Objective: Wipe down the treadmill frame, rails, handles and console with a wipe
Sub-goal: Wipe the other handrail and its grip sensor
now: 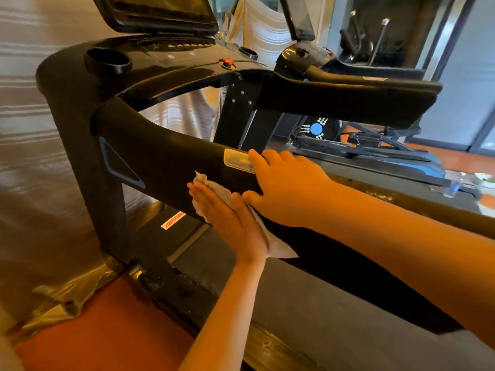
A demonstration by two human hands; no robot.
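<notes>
Left hand, fingers flat, presses the wipe against the rail's near side. Right hand curls over the rail top. Unpinched, the wipe could slide out and drop.

I'm seeing a white wipe against the black handrail, a blue triangle outlining its left end, a red button glowing on the far console.
</notes>
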